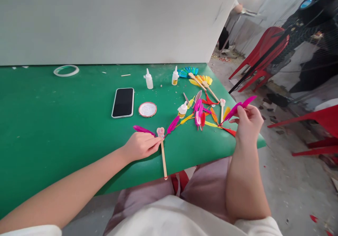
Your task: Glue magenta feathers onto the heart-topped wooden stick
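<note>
My left hand (pixel 142 145) is closed, its fingertips at the neck of a flat wooden stick (pixel 163 160) that lies on the green table. The stick has a rounded pinkish head, and magenta feathers (pixel 173 124) stick out on both sides of it. Raised over the table's right edge, my right hand (pixel 248 121) pinches a magenta feather (pixel 235 112). Between the hands lies a loose pile of pink, yellow, orange and red feathers (pixel 200 111). A small glue bottle (pixel 182 110) stands at the pile's left side.
On the green table (pixel 66 123) are a phone (pixel 123 103), a round white lid (pixel 147 109), two more glue bottles (pixel 149 79), a tape roll (pixel 66 71) and finished-looking feather fans (pixel 188 72). Red chairs (pixel 261 56) and a black fan stand to the right; another person's arm shows behind.
</note>
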A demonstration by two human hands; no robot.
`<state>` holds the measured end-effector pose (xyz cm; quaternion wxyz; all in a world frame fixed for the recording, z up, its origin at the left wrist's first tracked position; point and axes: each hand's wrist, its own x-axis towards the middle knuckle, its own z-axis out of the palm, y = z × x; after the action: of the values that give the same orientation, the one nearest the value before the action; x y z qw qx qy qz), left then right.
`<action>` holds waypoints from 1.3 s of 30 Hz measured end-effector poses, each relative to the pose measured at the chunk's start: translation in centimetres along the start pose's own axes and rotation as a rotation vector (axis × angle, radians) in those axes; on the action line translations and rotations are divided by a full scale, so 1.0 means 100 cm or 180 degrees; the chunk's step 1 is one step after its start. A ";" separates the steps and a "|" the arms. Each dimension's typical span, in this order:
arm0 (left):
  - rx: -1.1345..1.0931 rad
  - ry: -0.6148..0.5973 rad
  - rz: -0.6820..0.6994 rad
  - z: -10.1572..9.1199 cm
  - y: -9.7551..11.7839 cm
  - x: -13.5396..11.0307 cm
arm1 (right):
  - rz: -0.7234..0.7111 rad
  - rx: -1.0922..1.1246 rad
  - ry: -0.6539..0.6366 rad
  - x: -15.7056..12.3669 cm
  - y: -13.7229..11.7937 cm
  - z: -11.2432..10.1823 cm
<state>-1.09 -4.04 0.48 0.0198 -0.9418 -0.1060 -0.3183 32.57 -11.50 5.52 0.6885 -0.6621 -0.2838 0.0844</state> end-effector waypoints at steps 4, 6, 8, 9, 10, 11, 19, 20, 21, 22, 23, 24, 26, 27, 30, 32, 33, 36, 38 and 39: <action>-0.0114 0.0072 -0.0189 0.000 0.013 0.028 | 0.0274 0.0138 -0.0443 0.001 -0.001 0.003; -0.0224 -0.0231 -0.0255 0.007 0.024 0.052 | 0.0378 0.0219 -0.0502 0.001 0.000 0.003; -0.0310 -0.0631 -0.0157 0.021 0.036 0.080 | 0.0473 0.0325 -0.0555 0.000 0.001 0.003; -0.0338 -0.0829 -0.0067 0.031 0.042 0.093 | 0.0514 0.0384 -0.0598 0.000 0.002 0.002; -0.0365 -0.1048 -0.0008 0.040 0.047 0.105 | 0.0551 0.0442 -0.0646 0.000 0.003 0.002; -0.0351 -0.1230 -0.0053 0.050 0.052 0.116 | 0.0579 0.0492 -0.0682 0.001 0.003 0.001; -0.0337 -0.2053 -0.0264 0.096 0.069 0.135 | 0.0221 0.0924 -0.0119 0.014 0.001 -0.007; -0.0307 -0.1975 -0.0252 0.097 0.070 0.135 | 0.0177 0.0985 -0.0162 0.015 0.001 -0.007; -0.0290 -0.1902 -0.0234 0.099 0.071 0.134 | 0.0130 0.1052 -0.0221 0.016 0.000 -0.007; -0.0278 -0.1841 -0.0214 0.100 0.072 0.133 | 0.0082 0.1133 -0.0255 0.017 -0.001 -0.007; -0.0264 -0.1797 -0.0203 0.101 0.073 0.132 | 0.0015 0.1230 -0.0233 0.018 -0.002 -0.007; -0.0252 -0.1769 -0.0202 0.102 0.075 0.132 | -0.0066 0.1331 -0.0162 0.020 -0.003 -0.008; -0.0254 -0.1737 -0.0225 0.104 0.079 0.132 | -0.0222 0.1513 0.0038 0.022 -0.005 -0.010; -0.0279 -0.1725 -0.0243 0.103 0.080 0.132 | -0.0257 0.1582 0.0090 0.022 -0.007 -0.011; -0.0557 -0.1576 -0.0221 0.095 0.078 0.131 | -0.0050 0.1641 -0.0243 0.021 -0.011 -0.007; -0.0969 -0.1326 -0.0343 0.083 0.071 0.130 | 0.0255 0.1594 -0.0630 0.015 -0.011 0.001; -0.1250 -0.1167 -0.0564 0.077 0.066 0.129 | 0.0409 0.1568 -0.0800 0.011 -0.011 0.007; -0.2473 -0.0854 -0.1955 0.061 0.049 0.124 | 0.0817 0.1543 -0.1315 -0.007 -0.007 0.029; -0.3566 -0.0799 -0.2809 0.055 0.042 0.121 | 0.1027 0.1574 -0.1631 -0.020 -0.004 0.045; -0.4054 -0.0741 -0.3117 0.053 0.040 0.119 | 0.1110 0.1583 -0.1747 -0.027 -0.004 0.051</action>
<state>12.16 -5.19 3.59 -0.6728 -0.6463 -0.3060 -0.1900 27.70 -8.40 4.96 0.7016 -0.4665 -0.3114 0.4394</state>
